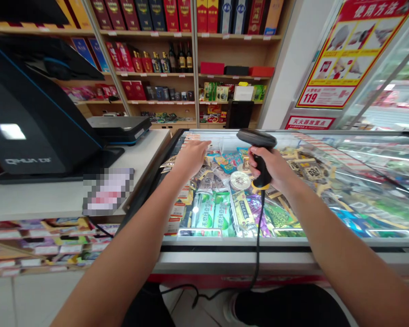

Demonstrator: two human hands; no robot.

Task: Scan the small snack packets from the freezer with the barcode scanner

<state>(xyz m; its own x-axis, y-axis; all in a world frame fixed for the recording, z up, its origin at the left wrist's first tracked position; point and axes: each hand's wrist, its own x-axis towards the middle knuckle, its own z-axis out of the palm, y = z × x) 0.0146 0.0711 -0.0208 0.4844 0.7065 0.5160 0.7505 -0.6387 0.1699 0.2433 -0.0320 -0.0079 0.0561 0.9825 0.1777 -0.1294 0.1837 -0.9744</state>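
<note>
My right hand [274, 165] is wrapped round the handle of a black barcode scanner [258, 147], its head pointing away from me over the chest freezer [245, 247]. The scanner's black cable hangs down past the freezer's front edge. My left hand [192, 156] reaches forward over the left part of the freezer, fingers stretched out flat and holding nothing, just above packaged ice creams. A round ice-cream tub lid [240, 180] lies between the two hands, among green and blue wrapped bars.
A white counter [54, 197] on the left carries a black till screen [34, 118] and a flat black scale [121, 127]. Shelves of boxed goods and bottles [177, 56] line the back wall. A red poster [347, 54] hangs at right beside a glass-fronted cooler.
</note>
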